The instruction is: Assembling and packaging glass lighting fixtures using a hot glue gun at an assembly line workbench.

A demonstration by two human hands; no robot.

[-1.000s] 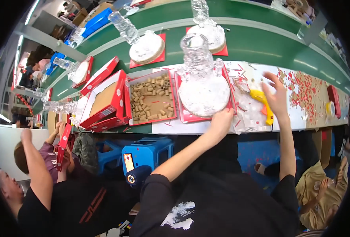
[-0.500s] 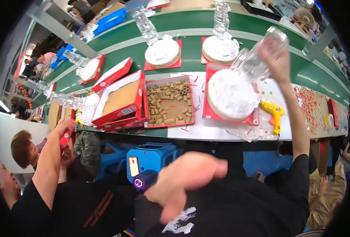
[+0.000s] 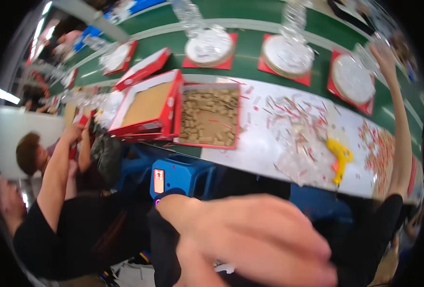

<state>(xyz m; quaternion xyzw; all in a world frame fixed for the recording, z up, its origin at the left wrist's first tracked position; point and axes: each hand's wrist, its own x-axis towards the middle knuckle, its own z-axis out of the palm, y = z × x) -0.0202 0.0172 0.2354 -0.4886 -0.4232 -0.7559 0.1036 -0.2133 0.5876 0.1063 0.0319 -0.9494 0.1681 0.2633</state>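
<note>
My right hand (image 3: 383,56) reaches far out at the right, its fingers round the crinkled clear plastic sleeve (image 3: 366,60) of a white round plastic-wrapped bundle (image 3: 353,79). The bundle sits on a red square base (image 3: 335,87) on the green belt. Close up in the lower middle, my left hand (image 3: 255,234) is blurred, with fingers stretched out and thumb apart. Nothing shows in it, though its palm side is hidden. Beyond it on the white table top lie a yellow glue gun (image 3: 339,155) and a litter of small red and clear scraps (image 3: 300,122).
A red box of short brown cardboard tubes (image 3: 209,117) stands beside stacked red boxes (image 3: 145,107). More wrapped bundles (image 3: 288,56) line the green belt (image 3: 248,50). Red bits (image 3: 379,148) cover the table's right end. A co-worker's arm (image 3: 56,167) is at the left, near a blue stool (image 3: 181,174).
The wrapped bundle and its red base went from the white table to the green belt at the right, with my right hand at its sleeve. My left hand came closer and moved right. The view shifted.
</note>
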